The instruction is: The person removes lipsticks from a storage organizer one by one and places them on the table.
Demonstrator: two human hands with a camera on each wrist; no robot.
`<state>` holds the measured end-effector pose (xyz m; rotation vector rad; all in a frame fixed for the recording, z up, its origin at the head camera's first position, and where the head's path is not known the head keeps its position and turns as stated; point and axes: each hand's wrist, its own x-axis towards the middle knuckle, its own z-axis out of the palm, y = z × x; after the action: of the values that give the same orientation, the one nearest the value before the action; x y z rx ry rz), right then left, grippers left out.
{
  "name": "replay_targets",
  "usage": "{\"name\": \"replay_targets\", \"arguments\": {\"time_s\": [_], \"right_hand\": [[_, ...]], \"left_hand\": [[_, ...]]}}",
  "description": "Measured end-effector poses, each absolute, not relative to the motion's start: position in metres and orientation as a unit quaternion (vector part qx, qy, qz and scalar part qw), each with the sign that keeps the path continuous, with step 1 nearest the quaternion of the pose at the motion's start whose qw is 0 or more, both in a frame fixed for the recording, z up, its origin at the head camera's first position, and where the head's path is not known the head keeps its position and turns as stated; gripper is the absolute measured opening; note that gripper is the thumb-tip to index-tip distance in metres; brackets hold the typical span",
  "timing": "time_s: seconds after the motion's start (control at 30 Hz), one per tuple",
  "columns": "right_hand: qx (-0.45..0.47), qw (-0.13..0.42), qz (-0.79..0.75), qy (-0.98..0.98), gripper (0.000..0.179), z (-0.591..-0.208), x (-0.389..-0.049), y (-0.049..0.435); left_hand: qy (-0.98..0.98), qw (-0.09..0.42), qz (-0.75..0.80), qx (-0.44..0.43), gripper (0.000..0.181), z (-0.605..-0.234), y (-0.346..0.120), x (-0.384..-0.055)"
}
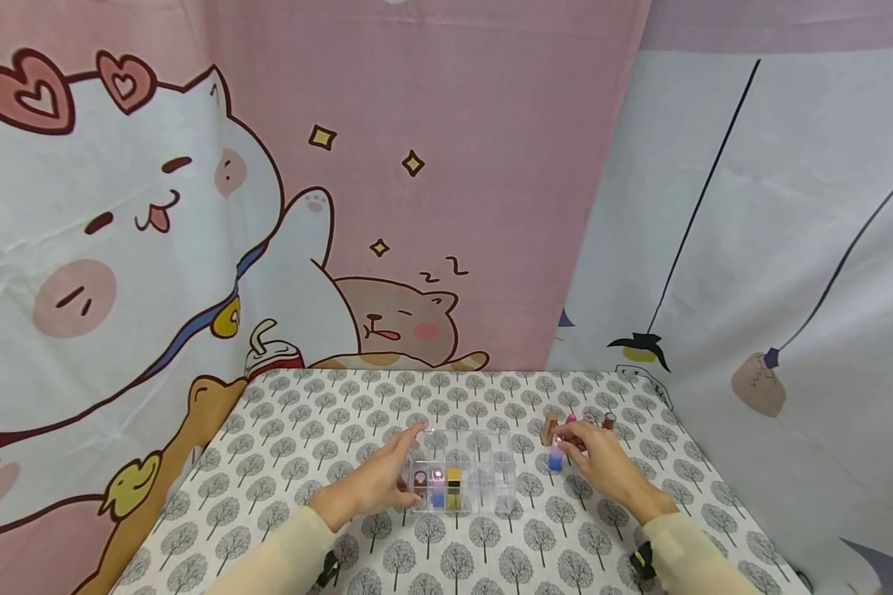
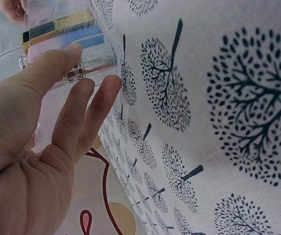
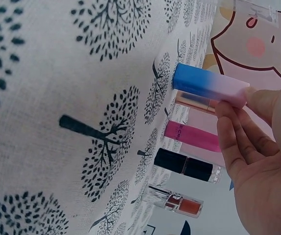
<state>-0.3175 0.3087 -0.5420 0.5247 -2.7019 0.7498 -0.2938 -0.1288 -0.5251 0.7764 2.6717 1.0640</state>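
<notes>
The left hand (image 1: 375,479) grips the left end of the clear case (image 1: 502,475), thumb and fingers apart. The case stands midway between the side edges of the table (image 1: 298,463); its front row holds, from the left corner, a dark red tube (image 1: 420,479), a pink-and-blue tube (image 1: 438,489) and a gold-and-black tube (image 1: 454,477). The right hand (image 1: 601,459) pinches a square-sided stick (image 3: 209,84), pink fading to blue below, between case and right edge.

Counter (image 1: 528,487) lies open between the transparent organizer (image 1: 484,483) and blue-pink lipstick (image 1: 556,460); past the lipstick, a magenta tube (image 3: 193,136) and black tube (image 3: 172,160) bar the way.
</notes>
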Motion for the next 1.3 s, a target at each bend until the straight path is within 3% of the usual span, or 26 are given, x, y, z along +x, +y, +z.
{"name": "replay_targets", "arguments": {"time_s": [0.83,1.3], "right_hand": [[0.21,0.202,0.276,-0.916,0.035,-0.543,-0.316,0.307],[0.215,0.207,0.271,-0.915,0.025,-0.529,-0.308,0.294]], "left_hand": [[0.905,0.062,0.323,0.271,0.131,-0.528,-0.128,-0.296],[0.9,0.068,0.336,0.268,0.132,-0.527,-0.128,-0.295]]}}
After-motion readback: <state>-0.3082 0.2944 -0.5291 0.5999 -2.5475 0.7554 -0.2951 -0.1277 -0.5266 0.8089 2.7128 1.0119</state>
